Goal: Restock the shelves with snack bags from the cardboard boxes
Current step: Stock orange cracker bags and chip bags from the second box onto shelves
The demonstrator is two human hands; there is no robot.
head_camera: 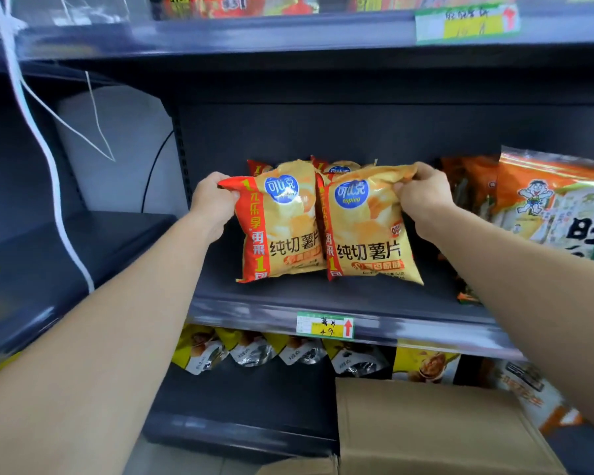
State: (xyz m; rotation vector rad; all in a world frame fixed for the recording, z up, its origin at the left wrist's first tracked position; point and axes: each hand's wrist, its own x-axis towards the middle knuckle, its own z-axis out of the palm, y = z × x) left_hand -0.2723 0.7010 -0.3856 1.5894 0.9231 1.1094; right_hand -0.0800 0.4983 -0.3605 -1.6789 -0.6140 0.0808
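- A plain brown cardboard box, flat-sided and matte, sits lowest and nearest, at the right against the bottom shelf.
- Just above it, glossy yellow-and-silver pouches hang in a row under the middle shelf's lip.
- The middle shelf is smooth dark metal, and its front rail carries a green-and-yellow price tag. A bare strip of deck shows in front of the bags, and more to their left.
- Both bare forearms reach up and forward, converging on the shelf.
- The left hand grips the upper left corner of the left chip bag, fingers curled over its top seam.
- The right hand pinches the upper right corner of the right chip bag.
- Both bags are puffed, crinkly yellow foil with a red strip down the left side. They stand upright side by side on the deck, the right one overlapping the left.
- Two matching bags peek out behind them.
- Orange-and-white cracker bags stand just right of the right hand.
- Open height remains above the bags, up to the upper shelf.
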